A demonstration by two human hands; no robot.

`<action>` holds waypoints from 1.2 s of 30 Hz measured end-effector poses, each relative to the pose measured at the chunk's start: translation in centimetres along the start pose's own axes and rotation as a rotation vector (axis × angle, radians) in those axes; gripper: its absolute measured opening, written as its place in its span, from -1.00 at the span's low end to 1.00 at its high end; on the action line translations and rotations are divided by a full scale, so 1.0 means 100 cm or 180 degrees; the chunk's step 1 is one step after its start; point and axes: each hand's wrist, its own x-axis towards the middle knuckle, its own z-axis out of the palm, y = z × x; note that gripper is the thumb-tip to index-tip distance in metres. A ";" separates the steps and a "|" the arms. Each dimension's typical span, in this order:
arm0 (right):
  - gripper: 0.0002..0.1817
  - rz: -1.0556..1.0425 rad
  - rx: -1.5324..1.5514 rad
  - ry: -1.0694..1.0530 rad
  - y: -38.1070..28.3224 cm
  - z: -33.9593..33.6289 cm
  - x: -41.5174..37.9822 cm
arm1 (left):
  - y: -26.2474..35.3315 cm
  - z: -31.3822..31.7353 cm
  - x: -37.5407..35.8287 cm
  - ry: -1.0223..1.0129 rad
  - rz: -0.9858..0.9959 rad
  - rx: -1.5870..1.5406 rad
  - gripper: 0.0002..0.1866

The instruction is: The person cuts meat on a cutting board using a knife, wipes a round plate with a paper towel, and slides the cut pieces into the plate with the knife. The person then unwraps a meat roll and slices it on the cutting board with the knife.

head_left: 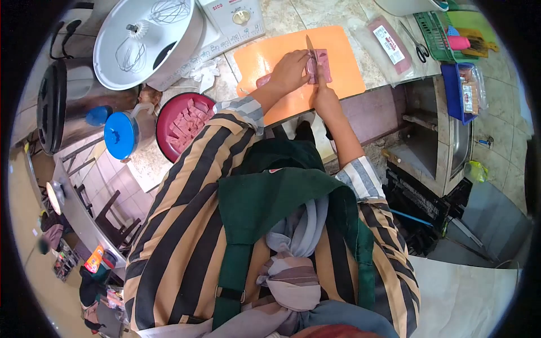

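Pink meat slab [322, 58] lies flat on the orange cutting board [345, 65], toward the board's far side, directly at the hands. The cutting board rests on the tiled table [338, 10] in front of the person. The knife [310, 45] is positioned at the slab, its blade pointing away from the body. The right hand [326, 100] grips the knife from the near side, the index finger extended forward along it and the other fingers closed around the handle. The left hand [290, 72] is placed over the slab, just left of the blade, with the fingers bent and close together; whether they clamp the meat or only press on it cannot be told. A second pink meat piece [263, 80] lies on the board to the left, partly covered by the left hand and wrist. Left of the board, the red bowl [162, 130] contains cut meat strips [189, 125]. Beside the bowl stands a jug with a blue lid [120, 137]. Beyond these is a large white basin [111, 31] holding wire whisks [131, 58]. Right of the board are a labelled flat meat pack [390, 48], scissors [421, 52] and a green basket [431, 34].
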 end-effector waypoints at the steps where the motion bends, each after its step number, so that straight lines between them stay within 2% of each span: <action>1: -0.13 -0.0011 -0.0007 0.0032 0.002 -0.001 -0.002 | 0.001 -0.002 0.001 -0.0033 -0.0054 0.0006 -0.38; 6: -0.14 0.0074 -0.0075 0.0040 0.002 0.005 -0.018 | -0.003 0.001 0.002 0.0061 -0.0035 -0.0104 -0.38; 12: -0.10 -0.0107 -0.0174 0.0281 -0.003 0.011 0.012 | -0.001 0.001 0.000 0.0096 0.0061 0.0057 -0.37; 16: -0.09 -0.0113 -0.0057 0.0176 0.006 0.012 -0.017 | 0.002 -0.003 0.001 0.0189 0.0080 0.0036 -0.37; 21: -0.11 0.0226 -0.0106 -0.0035 0.012 0.009 -0.073 | 0.002 0.002 -0.003 0.0184 0.0083 0.0020 -0.38; 24: -0.16 0.0054 -0.0152 -0.0223 0.021 -0.008 -0.084 | -0.001 0.005 -0.003 0.0267 0.0165 0.0020 -0.39; 27: -0.21 0.0012 -0.0028 -0.0086 0.022 -0.032 -0.091 | 0.001 0.003 -0.002 0.0195 0.0078 -0.0076 -0.42; 30: -0.23 -0.0026 -0.0132 0.0307 0.023 -0.045 -0.078 | 0.008 -0.001 0.006 0.0318 0.0165 -0.0244 -0.43; 36: -0.26 0.0177 -0.0387 0.0338 0.020 -0.043 -0.029 | 0.021 0.009 0.025 0.0148 0.0550 0.0076 -0.44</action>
